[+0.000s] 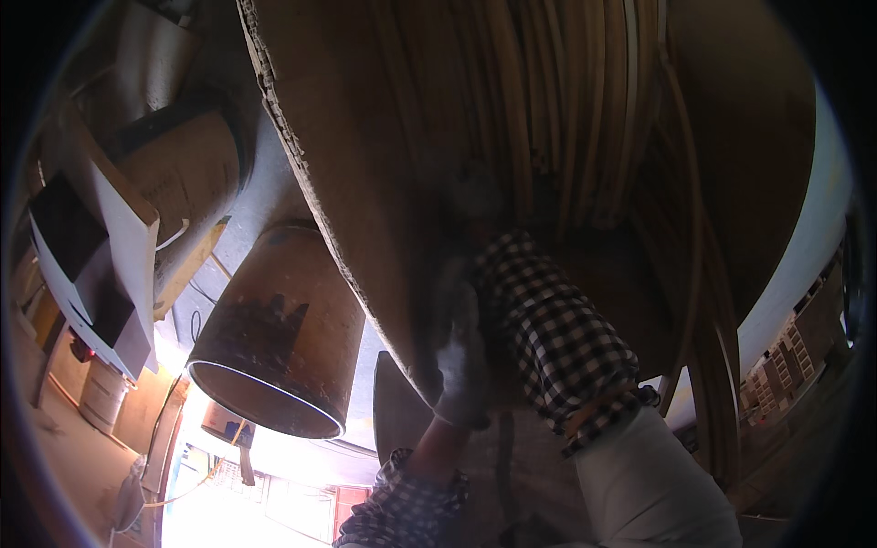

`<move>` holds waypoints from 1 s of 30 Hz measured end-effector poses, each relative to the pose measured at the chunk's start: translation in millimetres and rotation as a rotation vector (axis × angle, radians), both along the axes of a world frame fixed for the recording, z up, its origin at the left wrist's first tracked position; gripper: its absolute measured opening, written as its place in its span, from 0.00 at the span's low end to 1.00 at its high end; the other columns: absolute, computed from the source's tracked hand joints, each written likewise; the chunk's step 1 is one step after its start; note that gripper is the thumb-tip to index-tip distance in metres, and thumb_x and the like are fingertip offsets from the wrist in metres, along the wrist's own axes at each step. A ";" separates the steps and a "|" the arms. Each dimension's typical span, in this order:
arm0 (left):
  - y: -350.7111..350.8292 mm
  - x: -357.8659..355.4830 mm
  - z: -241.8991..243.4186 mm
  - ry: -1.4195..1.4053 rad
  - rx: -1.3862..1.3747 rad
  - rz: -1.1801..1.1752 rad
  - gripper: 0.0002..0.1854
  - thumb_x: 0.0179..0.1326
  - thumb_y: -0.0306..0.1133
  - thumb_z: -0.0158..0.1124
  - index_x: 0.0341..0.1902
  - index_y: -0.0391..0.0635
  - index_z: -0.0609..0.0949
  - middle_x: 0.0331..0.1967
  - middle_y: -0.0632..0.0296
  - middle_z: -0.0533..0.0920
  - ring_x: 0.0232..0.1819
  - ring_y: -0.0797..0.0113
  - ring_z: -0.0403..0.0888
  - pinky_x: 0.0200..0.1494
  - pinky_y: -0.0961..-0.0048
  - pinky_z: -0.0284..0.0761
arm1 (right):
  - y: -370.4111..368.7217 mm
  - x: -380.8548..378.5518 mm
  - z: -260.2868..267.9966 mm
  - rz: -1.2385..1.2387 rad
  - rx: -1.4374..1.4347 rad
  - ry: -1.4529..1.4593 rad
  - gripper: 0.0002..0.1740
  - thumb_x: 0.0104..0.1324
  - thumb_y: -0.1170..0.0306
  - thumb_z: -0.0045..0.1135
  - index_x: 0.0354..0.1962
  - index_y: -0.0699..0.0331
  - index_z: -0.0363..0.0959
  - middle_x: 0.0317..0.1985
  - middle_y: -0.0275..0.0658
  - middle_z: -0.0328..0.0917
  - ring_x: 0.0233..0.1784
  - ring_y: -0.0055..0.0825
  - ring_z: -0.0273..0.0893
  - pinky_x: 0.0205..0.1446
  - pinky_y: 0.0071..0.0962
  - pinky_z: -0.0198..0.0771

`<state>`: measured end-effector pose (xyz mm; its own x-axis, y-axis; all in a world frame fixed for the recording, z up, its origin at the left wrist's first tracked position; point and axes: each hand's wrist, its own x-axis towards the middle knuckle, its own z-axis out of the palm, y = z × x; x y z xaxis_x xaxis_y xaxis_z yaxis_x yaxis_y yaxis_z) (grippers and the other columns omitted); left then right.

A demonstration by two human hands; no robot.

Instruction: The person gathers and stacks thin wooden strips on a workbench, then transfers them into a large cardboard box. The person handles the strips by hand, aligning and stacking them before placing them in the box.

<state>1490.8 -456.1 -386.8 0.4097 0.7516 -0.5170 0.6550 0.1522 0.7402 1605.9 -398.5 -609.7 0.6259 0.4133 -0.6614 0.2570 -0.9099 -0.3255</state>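
Note:
My left hand (pixel 459 356), in a pale glove, lies along the inner face of a large brown cardboard sheet (pixel 329 137) with a rough corrugated edge. Whether its fingers grip the sheet is unclear. My right hand (pixel 476 190), also gloved, reaches deeper into the shadow, close to the lower ends of several long, thin strips (pixel 548 103), perhaps wood. Its fingers are too dark to make out, and so is anything in them. Both arms wear black-and-white checked sleeve covers.
Left of the cardboard is a stained cylindrical container (pixel 281 335), its open rim towards the view. Farther left are a second cylinder (pixel 185 164) and white-faced panels (pixel 123 233). A long curved strip (pixel 692 205) hangs at the right. Bright light enters at the lower left.

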 end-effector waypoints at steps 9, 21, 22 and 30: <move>22.4 9.4 -12.2 -0.157 -0.131 0.221 0.22 0.75 0.31 0.46 0.71 0.41 0.68 0.68 0.51 0.71 0.69 0.61 0.69 0.70 0.66 0.64 | -61.9 46.0 73.9 0.440 0.318 0.360 0.26 0.71 0.54 0.48 0.57 0.63 0.73 0.58 0.50 0.75 0.61 0.46 0.73 0.66 0.42 0.68; 45.4 33.1 -1.6 -0.095 0.245 0.189 0.19 0.68 0.23 0.54 0.62 0.38 0.72 0.32 0.66 0.81 0.29 0.75 0.75 0.30 0.78 0.70 | -90.7 29.4 44.0 0.701 0.085 0.256 0.25 0.73 0.60 0.49 0.62 0.64 0.69 0.60 0.50 0.74 0.66 0.44 0.70 0.72 0.38 0.62; 46.0 33.5 -1.5 -0.332 0.140 0.336 0.19 0.68 0.23 0.52 0.62 0.37 0.72 0.31 0.66 0.79 0.28 0.75 0.73 0.29 0.79 0.68 | -77.5 15.7 23.3 0.632 -0.072 0.278 0.25 0.73 0.60 0.49 0.63 0.64 0.69 0.60 0.50 0.74 0.66 0.43 0.69 0.73 0.38 0.61; 62.8 41.6 19.3 -0.121 -0.031 0.513 0.20 0.68 0.28 0.51 0.63 0.39 0.71 0.27 0.62 0.75 0.27 0.73 0.71 0.24 0.81 0.64 | -43.6 -82.6 17.3 -0.032 0.183 -0.257 0.24 0.73 0.59 0.48 0.61 0.62 0.69 0.67 0.51 0.64 0.71 0.48 0.62 0.73 0.44 0.59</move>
